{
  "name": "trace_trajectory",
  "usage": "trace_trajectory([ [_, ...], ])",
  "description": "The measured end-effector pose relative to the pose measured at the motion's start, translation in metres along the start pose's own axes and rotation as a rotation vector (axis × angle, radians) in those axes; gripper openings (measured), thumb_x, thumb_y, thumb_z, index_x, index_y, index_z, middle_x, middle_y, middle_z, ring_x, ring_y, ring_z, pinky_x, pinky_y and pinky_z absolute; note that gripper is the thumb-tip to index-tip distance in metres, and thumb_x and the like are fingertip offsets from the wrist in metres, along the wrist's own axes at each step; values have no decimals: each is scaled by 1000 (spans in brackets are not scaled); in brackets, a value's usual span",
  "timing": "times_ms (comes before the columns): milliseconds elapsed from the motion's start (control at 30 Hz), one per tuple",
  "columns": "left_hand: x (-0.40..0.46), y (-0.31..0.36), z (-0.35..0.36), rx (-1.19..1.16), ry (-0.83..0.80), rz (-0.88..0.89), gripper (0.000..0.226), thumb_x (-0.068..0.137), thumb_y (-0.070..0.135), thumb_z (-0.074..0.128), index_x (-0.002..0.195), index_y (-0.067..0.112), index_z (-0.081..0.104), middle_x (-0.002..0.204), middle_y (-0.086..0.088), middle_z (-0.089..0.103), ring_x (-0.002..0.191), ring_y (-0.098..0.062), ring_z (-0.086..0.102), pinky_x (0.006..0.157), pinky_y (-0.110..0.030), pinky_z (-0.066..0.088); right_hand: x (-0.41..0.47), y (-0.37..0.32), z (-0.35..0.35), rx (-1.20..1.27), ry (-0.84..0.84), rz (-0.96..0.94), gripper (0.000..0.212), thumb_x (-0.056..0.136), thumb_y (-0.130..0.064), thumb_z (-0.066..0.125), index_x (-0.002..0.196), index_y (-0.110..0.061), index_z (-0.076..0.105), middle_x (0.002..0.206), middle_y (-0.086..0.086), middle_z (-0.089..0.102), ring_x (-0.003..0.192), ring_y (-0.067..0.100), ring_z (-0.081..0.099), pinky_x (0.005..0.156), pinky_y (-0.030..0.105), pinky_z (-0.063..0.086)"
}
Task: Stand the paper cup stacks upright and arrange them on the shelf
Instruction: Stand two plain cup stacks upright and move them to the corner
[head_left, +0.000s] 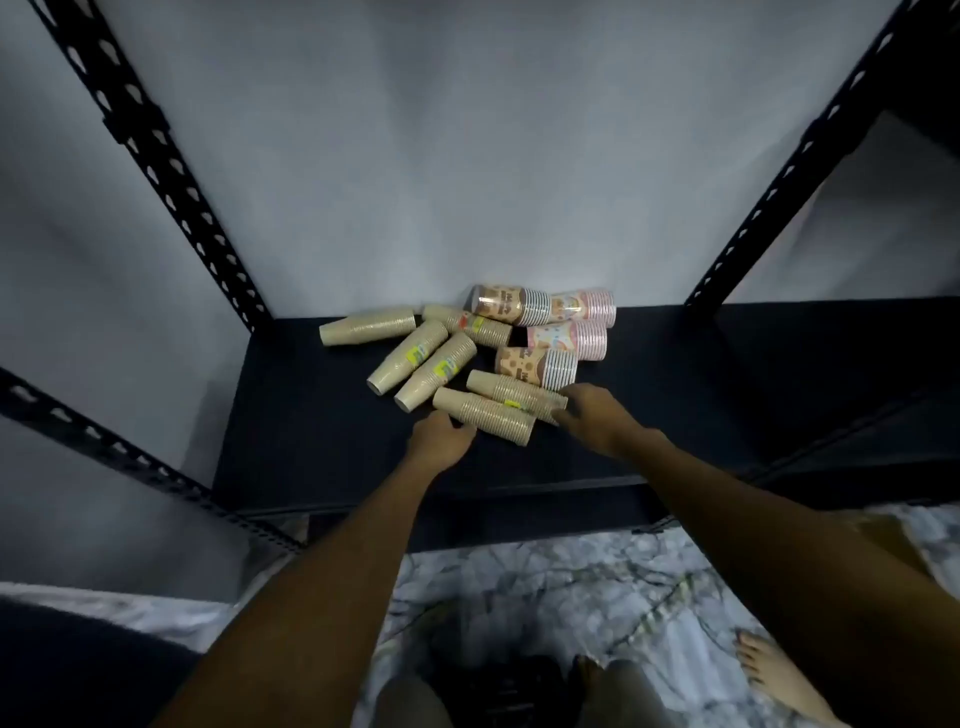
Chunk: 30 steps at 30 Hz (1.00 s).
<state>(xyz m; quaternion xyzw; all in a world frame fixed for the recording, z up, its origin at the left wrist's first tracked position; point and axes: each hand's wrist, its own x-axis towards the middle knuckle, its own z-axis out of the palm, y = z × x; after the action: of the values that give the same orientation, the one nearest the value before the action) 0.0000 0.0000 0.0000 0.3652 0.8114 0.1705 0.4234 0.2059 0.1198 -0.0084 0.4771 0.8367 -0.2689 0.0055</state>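
Several paper cup stacks lie on their sides in a heap on the dark shelf (311, 415). Plain brown stacks (410, 364) fan out at the left and front; patterned pink and brown stacks (540, 332) lie at the back right. My left hand (441, 436) curls its fingers round the narrow end of the nearest brown stack (485, 420). My right hand (589, 410) reaches in from the right, its fingertips touching the wide ends of the nearest stack and of the brown stack behind it (514, 394).
Black perforated uprights (171, 171) (800, 171) frame the shelf against a pale wall. Bare shelf surface lies left and right of the heap. Below the shelf's front edge (519, 491) are a marbled floor and a bare foot (774, 675).
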Motion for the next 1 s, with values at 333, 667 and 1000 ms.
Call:
trace_trajectory([
  [333, 60, 0, 82, -51, 323, -123, 85, 74, 83, 39, 111, 9, 61, 117, -12, 60, 107, -32, 56, 78, -38, 47, 25, 60, 70, -56, 360, -221, 38, 87, -21, 66, 121, -7, 57, 118, 15, 54, 106, 32, 50, 84, 43, 48],
  [667, 84, -23, 111, -228, 641, -14, 75, 65, 73, 57, 106, 10, 63, 117, -11, 61, 111, -32, 56, 86, -42, 49, 40, 78, 107, -307, 734, -385, 57, 70, -40, 79, 118, -16, 63, 108, 13, 56, 95, 36, 48, 77, 43, 44],
  [1000, 74, -58, 90, -490, 559, 211, 59, 54, 62, 72, 89, 13, 70, 96, -3, 72, 87, -19, 67, 68, -31, 51, 17, 75, 126, 74, 696, -277, 53, 76, -36, 75, 122, -12, 64, 107, 14, 57, 100, 31, 53, 84, 39, 45],
])
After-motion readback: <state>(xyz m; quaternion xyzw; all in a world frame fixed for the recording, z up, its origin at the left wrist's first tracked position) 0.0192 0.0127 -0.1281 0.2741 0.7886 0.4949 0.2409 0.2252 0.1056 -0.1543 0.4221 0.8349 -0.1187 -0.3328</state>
